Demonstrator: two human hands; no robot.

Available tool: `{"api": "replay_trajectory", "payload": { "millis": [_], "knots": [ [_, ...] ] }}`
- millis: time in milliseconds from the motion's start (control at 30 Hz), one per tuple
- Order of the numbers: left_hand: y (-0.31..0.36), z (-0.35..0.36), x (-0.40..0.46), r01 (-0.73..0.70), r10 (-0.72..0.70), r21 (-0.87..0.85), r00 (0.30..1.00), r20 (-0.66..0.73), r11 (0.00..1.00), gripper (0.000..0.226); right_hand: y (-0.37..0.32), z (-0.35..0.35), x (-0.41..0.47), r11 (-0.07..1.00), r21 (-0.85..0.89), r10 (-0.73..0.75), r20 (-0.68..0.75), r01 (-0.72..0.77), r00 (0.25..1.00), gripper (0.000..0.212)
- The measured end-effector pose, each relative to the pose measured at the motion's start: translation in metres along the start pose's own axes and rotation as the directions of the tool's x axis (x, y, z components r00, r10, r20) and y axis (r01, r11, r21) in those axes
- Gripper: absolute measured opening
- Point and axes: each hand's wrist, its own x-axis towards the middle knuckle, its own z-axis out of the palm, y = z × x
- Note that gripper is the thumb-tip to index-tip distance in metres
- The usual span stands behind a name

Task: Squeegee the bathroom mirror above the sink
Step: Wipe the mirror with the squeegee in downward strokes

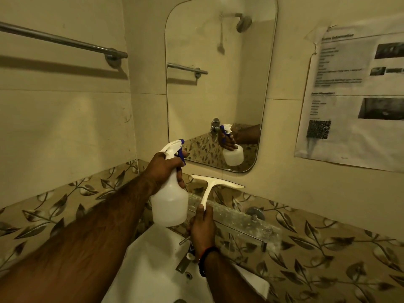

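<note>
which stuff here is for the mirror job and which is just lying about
For the job: mirror, squeegee in right hand, spray bottle in left hand.
Just about: towel bar, taped notice, glass shelf, sink.

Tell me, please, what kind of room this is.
Most likely a bathroom: a wall mirror hangs above a white sink, a towel bar is fixed to the tiled wall, and the mirror reflects a shower head.

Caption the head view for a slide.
Left hand aims spray bottle at mirror; right hand holds squeegee ready.
</note>
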Motion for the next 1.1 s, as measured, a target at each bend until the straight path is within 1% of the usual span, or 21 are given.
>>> {"api": "replay_trajectory", "payload": {
  "millis": [200, 600, 700, 767, 967, 1100],
  "knots": [
    [-0.007, -0.002, -0.003, 0.038, -0.038, 0.021, 0.999, -0.008, 0.999, 0.029, 0.003, -0.004, -0.005, 1.0, 0.0, -0.018, 0.011, 0.018, 1.0, 0.02],
    [-0.018, -0.01, -0.019, 0.088, -0.086, 0.03, 0.994, -0.06, 0.996, 0.025, -0.005, -0.012, -0.012, 0.982, -0.181, -0.063, -0.008, 0.061, 0.998, 0.023],
    [-0.019, -0.013, -0.021, 0.1, -0.098, 0.029, 0.993, -0.067, 0.995, 0.026, -0.012, -0.011, -0.011, 0.978, -0.194, -0.085, -0.006, 0.082, 0.996, 0.019],
    [-0.02, -0.015, -0.023, 0.102, -0.1, 0.024, 0.992, -0.074, 0.994, 0.025, -0.015, -0.011, -0.011, 0.976, -0.197, -0.095, -0.013, 0.091, 0.995, 0.021],
    [-0.02, -0.017, -0.029, 0.095, -0.096, -0.013, 0.992, -0.077, 0.995, 0.023, -0.015, -0.013, -0.015, 0.977, -0.189, -0.119, -0.075, 0.103, 0.99, 0.025],
    [-0.024, -0.013, -0.031, 0.086, -0.085, 0.007, 0.994, -0.075, 0.996, 0.024, -0.011, -0.029, -0.02, 0.974, -0.2, -0.146, -0.17, 0.111, 0.975, 0.023]
  ]
}}
